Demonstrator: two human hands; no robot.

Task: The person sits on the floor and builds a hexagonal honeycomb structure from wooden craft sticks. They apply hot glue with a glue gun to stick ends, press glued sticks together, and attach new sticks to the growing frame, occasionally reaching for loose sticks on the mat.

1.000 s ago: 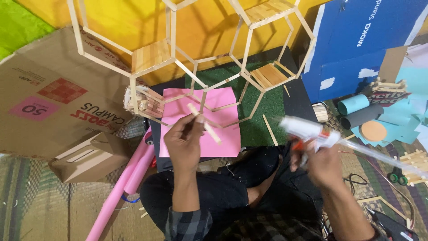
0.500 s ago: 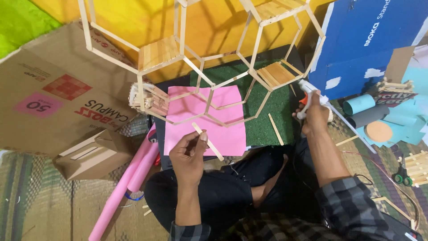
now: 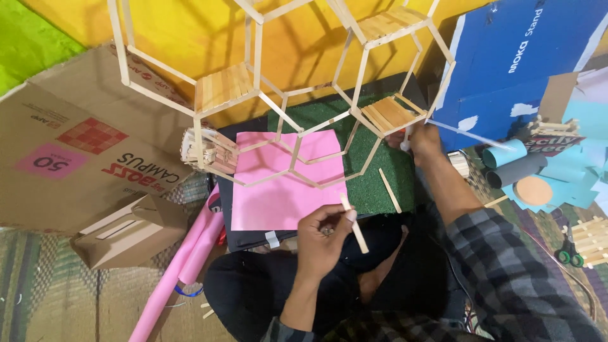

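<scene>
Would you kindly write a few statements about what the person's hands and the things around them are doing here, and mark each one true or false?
1. The left hand holds a flat wooden stick. True.
2. The right hand rests on the pink paper sheet. False: it is up at the right side of the honeycomb stick frame, by a slatted shelf, gripping a white tool that is mostly hidden.
3. A loose stick lies on the green turf mat. True.
4. The scissors lie on the pink sheet. False: they lie far right, near the picture's edge.
5. A pink roll lies left of the person's lap. True.
</scene>
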